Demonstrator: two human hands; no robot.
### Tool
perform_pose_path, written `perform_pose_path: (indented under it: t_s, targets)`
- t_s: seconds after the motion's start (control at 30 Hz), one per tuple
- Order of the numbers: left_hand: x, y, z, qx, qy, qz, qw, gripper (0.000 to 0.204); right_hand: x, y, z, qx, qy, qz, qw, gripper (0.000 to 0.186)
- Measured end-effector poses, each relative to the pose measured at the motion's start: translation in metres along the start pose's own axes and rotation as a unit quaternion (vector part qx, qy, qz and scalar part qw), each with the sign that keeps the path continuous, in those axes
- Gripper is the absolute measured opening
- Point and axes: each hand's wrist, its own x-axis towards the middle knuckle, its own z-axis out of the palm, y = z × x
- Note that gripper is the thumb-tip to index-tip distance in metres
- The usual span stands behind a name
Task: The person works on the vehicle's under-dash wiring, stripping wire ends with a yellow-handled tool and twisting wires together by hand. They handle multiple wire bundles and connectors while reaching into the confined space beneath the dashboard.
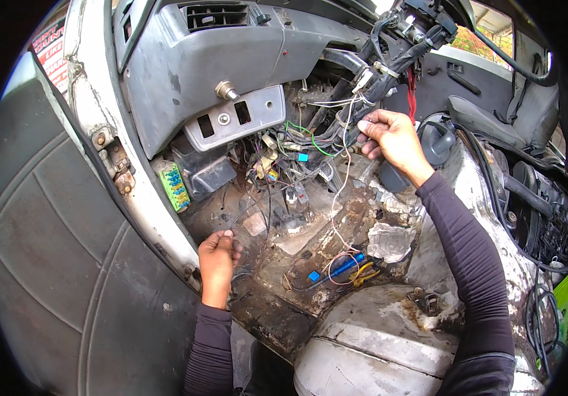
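My left hand (216, 264) is closed in a pinch low over the vehicle floor, beside the door opening. From its fingertips a thin dark wire (249, 208) seems to run up toward the wiring under the dashboard. Higher and to the right, my right hand (390, 142) is closed with curled fingers next to the steering column; what they hold, if anything, is hidden. Just left of it hangs a long pale wire (345, 178), which drops to a loose coil on the floor. A tangled bundle of wires (277, 155), with a green wire (310, 135) among them, spills out below the dashboard.
On the rusty floor lie a blue pen-shaped tool (347, 266), yellow-handled pliers (365, 274), a blue connector (314, 276) and a crumpled clear plastic piece (390, 241). A fuse box (174, 187) sits by the door pillar. The grey door (46, 251) stands at left; a white rounded housing (376, 343) rises in front.
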Motion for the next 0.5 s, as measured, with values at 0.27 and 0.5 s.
perform_pose_path:
  t_s: [0.27, 0.5]
  targets:
    - [-0.063, 0.059, 0.050, 0.126, -0.053, 0.335, 0.932, 0.043, -0.046, -0.041, 0.039, -0.060, -0.358, -0.002, 0.932, 0.010]
    - [-0.093, 0.076, 0.072, -0.053, -0.161, 0.102, 0.980, 0.029, -0.070, -0.063, 0.054, -0.072, -0.412, 0.018, 0.908, 0.018]
